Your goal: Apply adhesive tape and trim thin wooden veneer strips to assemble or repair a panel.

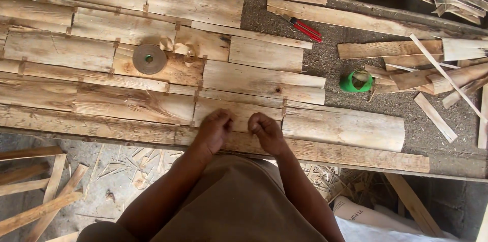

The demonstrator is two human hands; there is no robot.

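Roughly centre-near, both hands sit curled, knuckles up, on a thin wood sheet (239, 112) in the veneer patchwork laid over the bench: left hand (214, 129) and right hand (267, 131) close together, fingers folded under and pressing or pinching something at the sheet's near edge. What they pinch is hidden, so I cannot tell if either hand actually has hold of anything. That sheet lies between the sheets to its left and right, its seams crossed by small tape strips (196, 92). Risk, as a judgement: the sheets look thin and dry, so hard pressure at the edge could split one along the grain; a sideways shove could open a taped seam or slide the piece out of line with its neighbours; splinters at the raw edge could catch fingertips. The near plank edge (356, 155) overhangs, so a loose sheet could slip to the littered floor. Counts: two hands; one brown tape roll (149, 59) far-left of the hands, curled scraps just beside it; one red-handled tool (305, 27) far right; one green roll or cup (356, 81) right, on the gritty surface; one white sack (371, 219) near right. Veneer sheets in the patchwork number about a dozen or more, too overlapped for an exact count; offcuts at right and on the floor are too many to count.
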